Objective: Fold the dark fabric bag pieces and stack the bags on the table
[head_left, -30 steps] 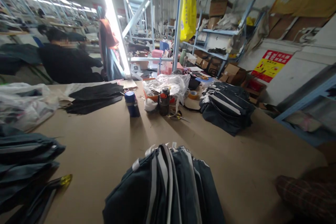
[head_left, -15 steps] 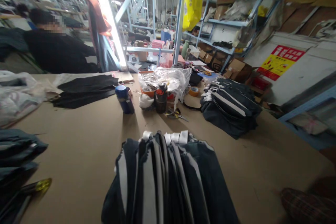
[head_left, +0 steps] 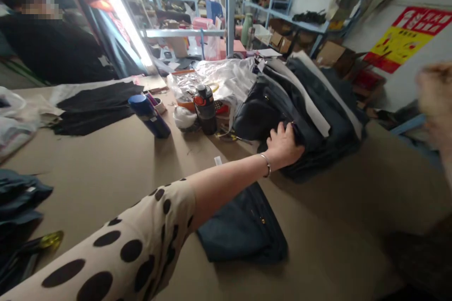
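Note:
My left hand (head_left: 285,146), with a bangle at the wrist and a polka-dot sleeve, reaches across to the back right. Its fingers are spread against the front of a heaped stack of dark folded garments (head_left: 314,99) with pale strips; the thumb is hidden. Raised at the right edge, my right hand (head_left: 436,99) is smeared by motion and partly cut off, apart from the stack. One dark blue folded garment (head_left: 247,230) with a small gold-coloured fitting lies on the table below my left forearm.
On the brown table (head_left: 109,174) stand a blue flask (head_left: 150,115) and a dark bottle (head_left: 205,110), with clear plastic bags (head_left: 226,75) behind. More dark garments (head_left: 21,197) lie at left, and dark cloth pieces (head_left: 99,108) farther back. A person (head_left: 52,51) sits beyond the table.
The bundle of dark garments in front of me has moved to the back right, onto the stack there. One folded garment now shows at its former place. Both hands have come into view.

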Demonstrator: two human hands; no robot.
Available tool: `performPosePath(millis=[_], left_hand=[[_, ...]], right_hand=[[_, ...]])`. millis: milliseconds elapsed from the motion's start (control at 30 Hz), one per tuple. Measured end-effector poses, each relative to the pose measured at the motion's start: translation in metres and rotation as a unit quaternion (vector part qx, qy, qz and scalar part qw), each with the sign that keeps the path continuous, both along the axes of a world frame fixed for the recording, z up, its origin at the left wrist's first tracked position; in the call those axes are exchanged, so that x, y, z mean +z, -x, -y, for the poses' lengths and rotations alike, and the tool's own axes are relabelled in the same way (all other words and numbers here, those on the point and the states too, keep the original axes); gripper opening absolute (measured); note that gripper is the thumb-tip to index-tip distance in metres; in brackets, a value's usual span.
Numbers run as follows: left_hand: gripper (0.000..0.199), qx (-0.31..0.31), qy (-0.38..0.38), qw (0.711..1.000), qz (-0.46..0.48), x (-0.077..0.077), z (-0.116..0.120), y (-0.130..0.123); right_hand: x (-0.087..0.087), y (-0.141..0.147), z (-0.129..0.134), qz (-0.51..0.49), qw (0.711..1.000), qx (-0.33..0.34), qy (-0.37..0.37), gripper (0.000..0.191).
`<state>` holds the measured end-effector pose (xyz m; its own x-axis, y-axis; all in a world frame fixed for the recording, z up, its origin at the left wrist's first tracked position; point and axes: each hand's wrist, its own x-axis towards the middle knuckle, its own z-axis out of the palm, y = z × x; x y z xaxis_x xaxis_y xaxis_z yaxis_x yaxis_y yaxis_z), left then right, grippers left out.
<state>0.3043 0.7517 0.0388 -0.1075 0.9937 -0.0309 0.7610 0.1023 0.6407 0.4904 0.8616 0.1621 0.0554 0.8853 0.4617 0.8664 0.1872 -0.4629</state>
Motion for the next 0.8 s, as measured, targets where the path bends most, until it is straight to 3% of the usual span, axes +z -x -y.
performPosePath(millis=[100,167,267,333,433,567,667,800], left_hand=[[0.049,-0.086,0.049,0.995,-0.025,-0.033,-0.013,0.006],[0.037,-0.124,0.055,0.990,-0.037,-0.056,-0.002,0.019],[0.030,-0.151,0.066,0.984,-0.066,-0.083,0.037,0.045],[0.030,-0.163,0.072,0.980,-0.087,-0.097,0.070,0.063],[0.046,-0.159,0.087,0.972,-0.147,-0.114,0.117,0.080],[0.091,-0.187,0.121,0.956,-0.188,-0.135,0.157,0.080],[0.090,-0.189,0.110,0.958,-0.187,-0.140,0.173,0.072],[0.079,-0.174,0.075,0.963,-0.191,-0.136,0.197,0.068]], right_hand=[[-0.070,0.028,0.015,0.138,0.966,0.212,-0.061,0.046],[-0.123,0.047,0.029,0.208,0.932,0.297,-0.012,0.049],[-0.182,0.062,0.034,0.237,0.922,0.296,0.082,0.051],[-0.203,0.062,0.020,0.241,0.919,0.281,0.134,0.054],[-0.213,0.059,-0.010,0.276,0.909,0.253,0.182,0.064],[-0.203,0.059,-0.026,0.321,0.884,0.263,0.216,0.077],[-0.198,0.056,-0.013,0.360,0.871,0.252,0.218,0.083],[-0.209,0.047,0.014,0.358,0.888,0.258,0.127,0.080]])
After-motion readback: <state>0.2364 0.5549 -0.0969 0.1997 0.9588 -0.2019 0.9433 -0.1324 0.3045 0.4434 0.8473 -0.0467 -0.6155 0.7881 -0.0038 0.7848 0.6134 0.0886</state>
